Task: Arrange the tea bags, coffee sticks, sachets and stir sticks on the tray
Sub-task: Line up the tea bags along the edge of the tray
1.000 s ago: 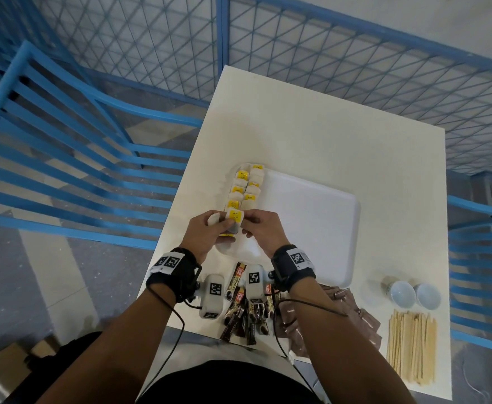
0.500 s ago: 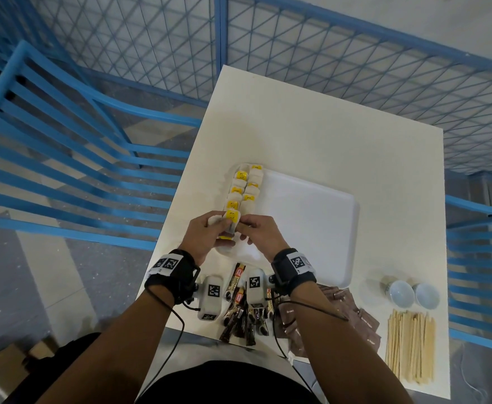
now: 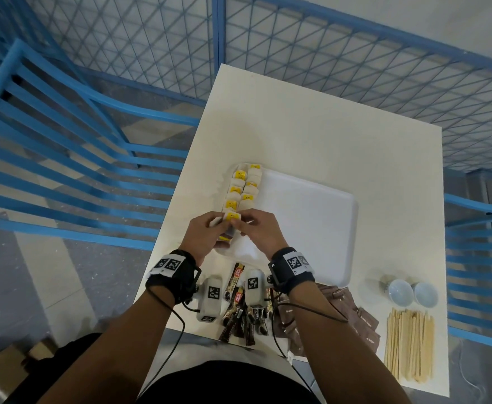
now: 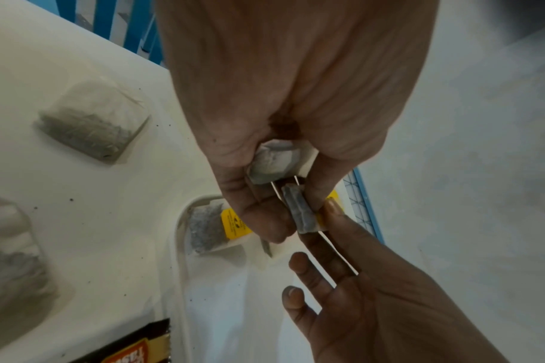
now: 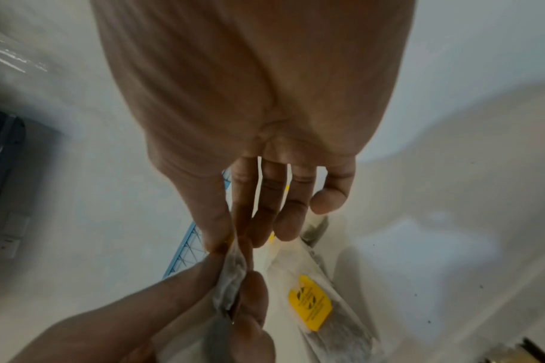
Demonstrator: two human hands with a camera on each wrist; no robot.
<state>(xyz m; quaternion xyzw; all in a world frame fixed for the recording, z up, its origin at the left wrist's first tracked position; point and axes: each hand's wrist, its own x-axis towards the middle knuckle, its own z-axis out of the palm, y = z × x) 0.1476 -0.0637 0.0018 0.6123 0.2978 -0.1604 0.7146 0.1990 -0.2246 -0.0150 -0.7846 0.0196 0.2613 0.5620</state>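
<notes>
Over the tray's near left corner: a tea bag (image 3: 230, 216) is held in the air between both hands, just short of the rows already laid.
Left hand (image 3: 202, 239): clenched round a small bundle of tea bags (image 4: 272, 160); the raised bag's grey edge is pinched between thumb and fingers (image 4: 265, 221).
Right hand (image 3: 260, 231): the same bag is nipped at its far edge by thumb and forefinger (image 5: 215, 221); the other three fingers are left loosely extended, touching nothing.
Tray (image 3: 311, 228): two rows of yellow-tagged bags are laid along its left side; the rest is bare white.
Table (image 3: 326, 126): coffee sticks (image 3: 236, 313) and brown sachets (image 3: 355, 319) lie at the near edge, stir sticks (image 3: 409, 345) to the right, two cups (image 3: 412, 291) just beyond them.
</notes>
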